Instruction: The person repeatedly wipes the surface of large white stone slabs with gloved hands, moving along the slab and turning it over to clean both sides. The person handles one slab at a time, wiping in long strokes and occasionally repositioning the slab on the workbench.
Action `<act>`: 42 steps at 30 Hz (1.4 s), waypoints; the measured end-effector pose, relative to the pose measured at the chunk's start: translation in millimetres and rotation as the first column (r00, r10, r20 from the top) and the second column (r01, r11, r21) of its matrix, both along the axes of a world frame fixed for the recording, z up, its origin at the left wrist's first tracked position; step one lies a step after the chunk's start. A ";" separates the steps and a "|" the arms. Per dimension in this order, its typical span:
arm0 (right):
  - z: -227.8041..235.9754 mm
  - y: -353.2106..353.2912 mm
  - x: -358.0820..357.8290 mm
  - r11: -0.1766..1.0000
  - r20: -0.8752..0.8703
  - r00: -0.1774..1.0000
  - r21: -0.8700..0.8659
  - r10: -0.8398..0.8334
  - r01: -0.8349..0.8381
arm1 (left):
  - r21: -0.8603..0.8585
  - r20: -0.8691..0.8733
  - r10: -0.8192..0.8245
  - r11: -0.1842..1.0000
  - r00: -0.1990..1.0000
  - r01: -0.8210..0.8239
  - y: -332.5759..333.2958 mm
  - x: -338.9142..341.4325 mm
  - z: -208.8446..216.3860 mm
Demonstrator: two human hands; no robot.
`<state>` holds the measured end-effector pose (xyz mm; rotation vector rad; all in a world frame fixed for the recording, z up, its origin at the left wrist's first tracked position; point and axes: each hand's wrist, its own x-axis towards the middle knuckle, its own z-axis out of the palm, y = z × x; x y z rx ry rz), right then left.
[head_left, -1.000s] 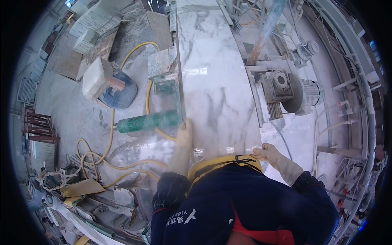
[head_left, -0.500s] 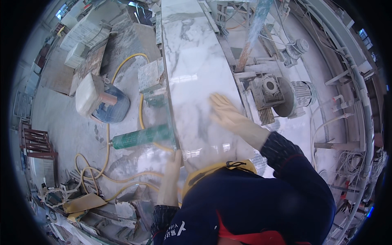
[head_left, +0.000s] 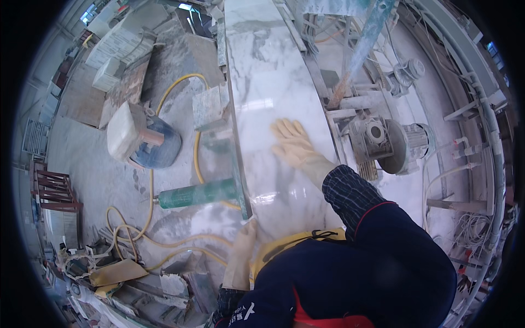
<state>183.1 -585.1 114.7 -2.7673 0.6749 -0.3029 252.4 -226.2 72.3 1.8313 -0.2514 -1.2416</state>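
Observation:
A long, polished white marble slab [head_left: 268, 142] with grey veins runs away from my body across the middle. My right hand [head_left: 292, 145], in a cream rubber glove, lies flat on its wet, shiny top with the fingers spread. At the slab's near left corner is my left hand [head_left: 244, 243], gloved the same way. Its fingers close on the edge there, with the fingertips partly hidden. A yellow apron [head_left: 268, 252] shows between my body and the slab's near end.
Left of the slab, a green roller [head_left: 197, 194] sticks out sideways. Beyond it are a yellow hose [head_left: 197, 158] on the floor and a blue drum [head_left: 158, 145] beside a pale block-like container. A grey motor and gearbox [head_left: 377, 136] stand close on the right, below a slanted post [head_left: 361, 54].
My right hand has slid a little to the left over the slab, and its fingers are now spread wider. My left hand stays at the corner. The whole view has shifted slightly.

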 end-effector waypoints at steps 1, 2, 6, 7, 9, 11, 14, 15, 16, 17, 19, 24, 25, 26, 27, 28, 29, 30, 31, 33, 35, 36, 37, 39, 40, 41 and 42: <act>2.0 0.6 1.3 1.000 0.052 0.999 -0.025 -0.002 0.003 | 0.015 -0.008 -0.013 1.000 1.000 0.014 -0.9 1.8 -0.8; 3.9 0.7 2.6 1.000 0.056 0.998 -0.024 -0.010 0.012 | 0.048 -0.030 -0.017 0.999 0.999 0.018 -2.0 4.1 -1.3; 8.0 -2.8 3.8 1.000 0.000 1.000 -0.002 0.006 -0.006 | -0.008 -0.023 0.032 0.999 0.999 -0.033 -4.3 -1.9 1.1; 7.5 -3.3 4.3 1.000 -0.041 0.999 0.008 -0.002 0.002 | -0.048 -0.020 0.059 0.997 0.998 -0.060 -3.6 -4.9 1.4; 5.7 -3.6 6.1 1.000 -0.093 0.996 0.004 -0.013 0.014 | -0.102 -0.016 0.121 0.987 0.993 -0.122 1.8 -10.6 -0.8; 3.3 -4.4 9.3 1.000 -0.110 0.994 -0.024 -0.017 0.015 | -0.114 0.008 0.193 0.975 0.981 -0.191 16.7 -15.1 -7.1; -1.2 -6.3 12.9 0.998 -0.163 0.986 -0.058 -0.043 0.034 | -0.095 0.503 -0.119 0.977 0.856 0.191 67.3 -18.3 -19.7; -3.2 -7.2 13.2 0.997 -0.159 0.986 -0.069 -0.043 0.033 | -0.080 -0.054 0.294 0.951 0.954 -0.298 75.3 -23.6 -30.5; -5.4 -8.1 13.1 0.996 -0.160 0.986 -0.081 -0.048 0.035 | -0.113 -0.136 0.358 0.921 0.924 -0.374 96.3 -29.6 -35.9; -7.9 -9.7 13.0 0.995 -0.159 0.986 -0.094 -0.050 0.036 | -0.104 -0.157 0.408 0.899 0.899 -0.426 116.3 -33.3 -42.2; -13.3 -13.1 12.0 0.993 -0.137 0.990 -0.114 -0.047 0.031 | -0.087 -0.195 0.499 0.849 0.845 -0.521 154.6 -43.3 -55.9; -23.4 -22.0 12.5 0.988 -0.089 0.996 -0.152 0.000 -0.014 | 0.081 -0.239 0.756 0.641 0.609 -0.763 224.6 -105.4 -86.7; -24.2 -23.1 13.6 0.987 -0.090 0.996 -0.161 0.009 -0.023 | 0.147 -0.251 0.804 0.582 0.539 -0.800 231.7 -117.5 -92.3; -24.2 -24.7 13.7 0.988 -0.096 0.995 -0.154 0.006 -0.021 | 0.174 -0.240 0.850 0.513 0.469 -0.841 239.5 -130.6 -96.3; -24.7 -24.9 13.7 0.986 -0.068 0.997 -0.165 0.024 -0.035 | 0.214 -0.250 0.889 0.437 0.384 -0.874 243.9 -145.1 -100.7; -24.4 -26.1 13.4 0.986 -0.067 0.997 -0.161 0.024 -0.034 | 0.214 -0.224 0.937 0.317 0.269 -0.924 245.6 -159.5 -105.0; -23.9 -26.6 13.4 0.984 -0.046 0.998 -0.171 0.044 -0.051 | 0.226 -0.197 0.969 0.192 0.148 -0.955 246.9 -173.3 -108.2; -23.5 -26.8 12.4 0.984 -0.049 0.998 -0.169 0.046 -0.053 | 0.261 -0.156 0.987 0.067 0.027 -0.963 245.4 -183.4 -112.2; -22.2 -27.4 12.8 0.985 -0.032 0.998 -0.165 0.051 -0.056 | 0.212 -0.153 0.988 0.040 0.007 -0.977 243.4 -191.3 -115.6; -19.3 -28.7 13.4 0.991 -0.047 0.998 -0.127 0.039 -0.045 | 0.174 -0.100 0.995 -0.010 -0.028 -0.985 246.1 -207.4 -115.2; -18.1 -26.5 12.8 0.994 -0.061 0.998 -0.097 0.035 -0.041 | 0.101 -0.133 0.991 -0.021 -0.034 -0.995 250.4 -211.5 -113.6; -16.9 -27.5 14.4 0.995 -0.067 0.997 -0.094 0.034 -0.041 | 0.073 -0.130 0.990 -0.040 -0.050 -0.997 252.0 -211.4 -112.6; -16.5 -28.1 17.0 0.995 -0.071 0.997 -0.092 0.030 -0.036 | 0.037 -0.130 0.990 -0.054 -0.059 -0.998 252.3 -210.8 -111.5; -16.9 -29.1 19.1 0.996 -0.069 0.997 -0.088 0.022 -0.028 | -0.006 -0.094 0.992 -0.088 -0.087 -0.996 249.9 -205.3 -109.8; -17.9 -29.3 18.6 0.996 -0.055 0.998 -0.092 0.012 -0.017 | -0.023 -0.104 0.991 -0.092 -0.089 -0.995 248.4 -203.3 -108.1; -19.0 -30.0 18.9 0.995 -0.058 0.998 -0.095 0.014 -0.019 | -0.036 -0.115 0.990 -0.091 -0.087 -0.995 246.4 -201.7 -106.2; -20.0 -31.4 18.9 0.994 -0.046 0.999 -0.104 0.018 -0.023 | -0.043 -0.135 0.985 -0.117 -0.110 -0.992 244.4 -201.1 -104.0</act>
